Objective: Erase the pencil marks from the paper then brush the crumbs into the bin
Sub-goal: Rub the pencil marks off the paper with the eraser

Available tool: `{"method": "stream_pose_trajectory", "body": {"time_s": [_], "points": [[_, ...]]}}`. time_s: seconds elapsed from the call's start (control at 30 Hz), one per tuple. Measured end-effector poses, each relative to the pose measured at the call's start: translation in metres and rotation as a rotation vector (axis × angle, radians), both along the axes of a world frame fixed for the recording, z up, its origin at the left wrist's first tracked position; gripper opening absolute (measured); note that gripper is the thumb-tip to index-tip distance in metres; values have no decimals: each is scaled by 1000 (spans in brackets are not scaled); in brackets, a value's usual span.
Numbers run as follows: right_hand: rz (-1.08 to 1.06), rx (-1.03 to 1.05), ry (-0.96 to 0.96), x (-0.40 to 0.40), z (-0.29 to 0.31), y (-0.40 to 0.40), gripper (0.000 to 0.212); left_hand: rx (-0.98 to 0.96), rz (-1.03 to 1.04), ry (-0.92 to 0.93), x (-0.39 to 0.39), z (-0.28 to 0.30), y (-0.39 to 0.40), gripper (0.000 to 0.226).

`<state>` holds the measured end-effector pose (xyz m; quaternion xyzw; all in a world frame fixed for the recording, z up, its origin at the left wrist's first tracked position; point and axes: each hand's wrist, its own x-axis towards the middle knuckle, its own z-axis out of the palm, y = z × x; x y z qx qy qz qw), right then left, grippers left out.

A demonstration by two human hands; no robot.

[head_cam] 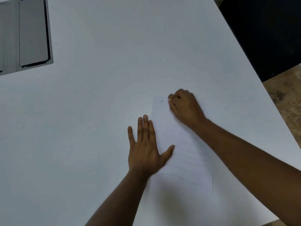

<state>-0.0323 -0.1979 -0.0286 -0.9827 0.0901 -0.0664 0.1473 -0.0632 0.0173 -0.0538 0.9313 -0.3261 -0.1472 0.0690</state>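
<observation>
- Starting at far left, a grey recessed panel sits in the white table, well apart from the work.
- Left hand lies flat, fingers straight, thumb on the thin white lined paper sheet.
- That sheet looks light and flimsy, likely to creep or crumple, so pinning it near the rubbing suits.
- Right hand is fisted at the sheet's top, seemingly pinching a pale eraser, mostly hidden.

Both forearms were bare, with no sleeve reaching into view. The left hand and the right hand wore no glove, ring, watch or band. The nails on the left fingers were short and unpainted.
</observation>
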Motion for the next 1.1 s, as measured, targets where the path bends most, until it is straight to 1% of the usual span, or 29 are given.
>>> {"method": "stream_pose_trajectory", "body": {"time_s": [0.07,0.13,0.17,0.27,0.33,0.37,0.43,0.5,0.57,0.6,0.67,0.8,0.9,1.0,1.1], "points": [[-36,44,-112,5,0,-13,29,-5,4,4,1,1,0,108],[-61,107,-138,2,1,-10,34,-3,5,6,0,1,0,108],[-51,148,-139,-2,2,-1,33,-7,5,1,0,1,0,108],[130,215,-124,-20,1,35,22,-28,1,-24,1,-2,0,107],[254,158,-82,-27,-1,49,16,-29,-2,-24,0,-3,1,107],[262,110,-84,-26,-5,46,15,-27,-4,-24,-1,-3,1,107],[161,10,-116,-12,-11,32,17,-10,-2,-14,1,-1,0,107],[-18,-1,-126,1,-10,15,20,10,3,6,0,0,-1,108],[-156,91,-127,3,-6,6,18,16,5,9,0,1,-1,108],[-185,139,-140,-4,-1,8,17,14,6,9,1,2,-1,108],[-206,223,-185,-26,10,20,20,-1,9,-5,1,2,-1,108],[-258,493,-156,-82,18,63,22,-27,0,-20,0,1,1,101],[-247,638,-99,-101,8,75,19,-80,9,-18,2,0,2,93],[-186,703,-52,-102,8,63,19,-133,8,4,4,1,6,88],[-144,745,27,-100,11,52,21,-119,-31,-16,4,2,6,90]]}}
